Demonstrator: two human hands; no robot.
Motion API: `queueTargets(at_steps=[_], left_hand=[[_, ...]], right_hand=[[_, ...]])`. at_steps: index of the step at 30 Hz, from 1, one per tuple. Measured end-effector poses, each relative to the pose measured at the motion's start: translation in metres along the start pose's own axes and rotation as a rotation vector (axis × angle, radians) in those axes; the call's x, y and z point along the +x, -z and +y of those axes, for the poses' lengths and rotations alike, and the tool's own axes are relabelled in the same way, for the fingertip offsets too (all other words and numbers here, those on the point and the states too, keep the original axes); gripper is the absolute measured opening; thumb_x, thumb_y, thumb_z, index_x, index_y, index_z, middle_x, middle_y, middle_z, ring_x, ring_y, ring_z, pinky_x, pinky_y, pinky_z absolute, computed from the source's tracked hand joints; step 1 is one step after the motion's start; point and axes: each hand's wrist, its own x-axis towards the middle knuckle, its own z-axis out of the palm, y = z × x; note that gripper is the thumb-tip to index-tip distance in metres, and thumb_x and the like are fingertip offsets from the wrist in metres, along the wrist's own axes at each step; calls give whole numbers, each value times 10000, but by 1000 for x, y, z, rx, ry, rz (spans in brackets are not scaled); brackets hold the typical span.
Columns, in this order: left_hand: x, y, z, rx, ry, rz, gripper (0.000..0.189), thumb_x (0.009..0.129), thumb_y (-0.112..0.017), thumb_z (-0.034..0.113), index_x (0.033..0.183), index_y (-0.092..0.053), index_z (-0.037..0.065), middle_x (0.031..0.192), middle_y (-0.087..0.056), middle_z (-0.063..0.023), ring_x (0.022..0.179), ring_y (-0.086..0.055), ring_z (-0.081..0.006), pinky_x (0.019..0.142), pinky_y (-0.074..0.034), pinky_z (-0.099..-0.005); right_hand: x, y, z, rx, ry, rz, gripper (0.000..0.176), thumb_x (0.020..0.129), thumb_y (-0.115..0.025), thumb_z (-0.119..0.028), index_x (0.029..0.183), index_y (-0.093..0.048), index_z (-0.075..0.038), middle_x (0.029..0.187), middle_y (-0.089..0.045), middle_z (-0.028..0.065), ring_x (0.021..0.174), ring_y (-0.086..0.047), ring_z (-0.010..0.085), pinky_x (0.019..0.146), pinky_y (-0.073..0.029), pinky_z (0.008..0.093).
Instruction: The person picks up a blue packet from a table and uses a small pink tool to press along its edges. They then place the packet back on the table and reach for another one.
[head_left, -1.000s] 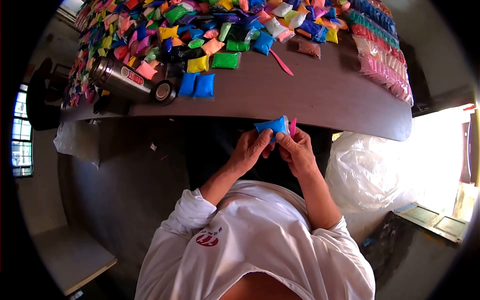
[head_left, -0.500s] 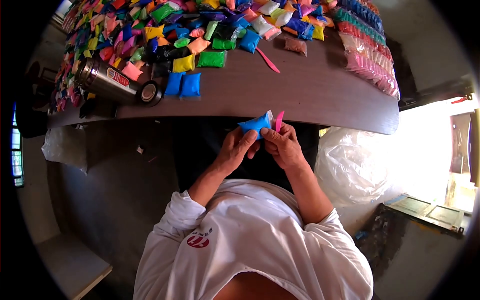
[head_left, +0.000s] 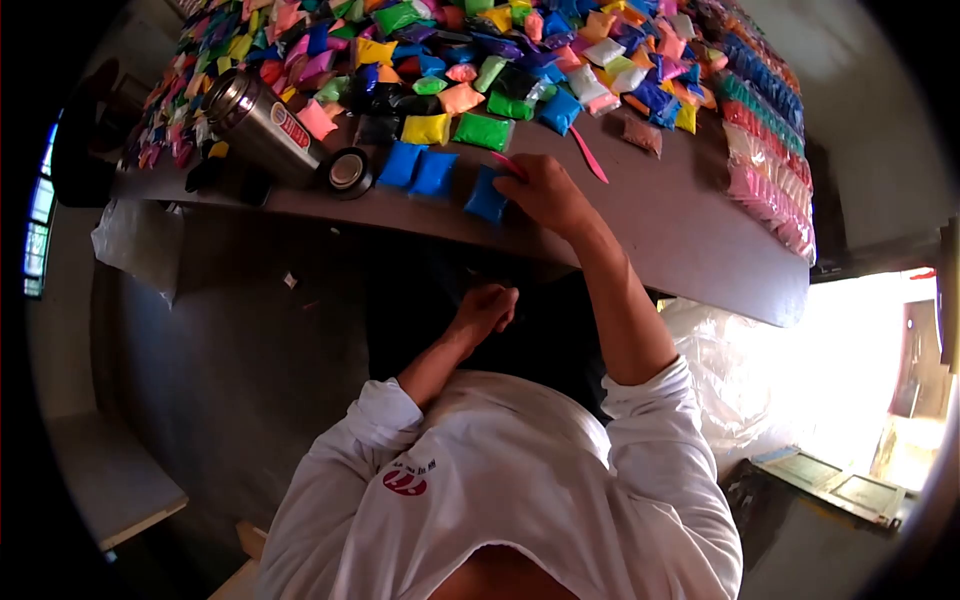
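My right hand [head_left: 548, 196] is over the table's near edge, its fingers closed on the right side of a small blue clay packet [head_left: 486, 196]. The end of a pink plastic tool [head_left: 508, 164] sticks out from the same hand. To the left of this packet, two more blue packets [head_left: 434, 175] lie side by side. A second pink plastic tool [head_left: 590, 156] rests on the table beyond my right hand. My left hand [head_left: 487, 310] hangs below the table edge near my lap, fingers curled, with nothing visible in it.
A steel thermos [head_left: 262, 128] lies tilted at the left, with a round black lid [head_left: 349, 172] beside it. Many colourful packets [head_left: 483, 131] cover the table's far side. Rows of bagged packets [head_left: 765, 175] line the right edge. A clear plastic bag [head_left: 715, 370] stands below, at right.
My right hand has moved from my lap up to the table with the blue packet and the pink tool. My left hand has let go of the packet and dropped lower. The view has shifted.
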Motion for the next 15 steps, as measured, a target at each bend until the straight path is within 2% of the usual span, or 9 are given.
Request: queueTargets(at_steps=[1,5,7,11,13,15], left_hand=[[2,6,-8,-5,55,54,386,915,-547,379,662,-509,90,583,-493,0,542,-458,-89,547,-357,-247],[3,18,-12,-138,17,121,353,900,-560,347,654,-506,100,579,-502,-1,529,-461,-92,544,-363,-246],[7,17,-14,-124,27,99,350,897,-559,341,651,-505,99,574,-503,-4,522,-463,-96,541,-366,-246],[12,16,-19,-88,53,87,327,882,-563,319,652,-499,95,574,-507,3,488,-458,-78,497,-370,-233],[12,16,-20,-110,50,90,334,884,-558,320,646,-499,94,565,-503,-5,496,-462,-92,515,-374,-241],[11,17,-20,-130,48,94,342,887,-554,321,640,-499,92,555,-500,-12,504,-465,-106,534,-378,-250]], right_hand=[[8,-5,3,6,58,10,277,775,-686,-204,937,-643,16,716,-609,155,647,-570,210,643,-455,351],[20,-12,-5,-21,46,21,320,761,-700,-217,991,-656,2,774,-643,154,705,-616,216,676,-475,334],[23,-20,-4,21,-16,99,336,752,-707,-234,996,-662,-8,795,-653,155,724,-632,216,679,-482,326],[23,-19,-12,-15,-79,64,342,748,-709,-244,999,-666,-15,787,-655,152,710,-629,209,670,-482,332],[21,-19,-18,-1,-75,106,338,736,-704,-250,1005,-674,-46,831,-670,171,786,-657,297,706,-494,366],[20,-18,-19,19,-92,97,337,739,-697,-244,1009,-671,-43,823,-666,179,785,-657,302,707,-494,367]])
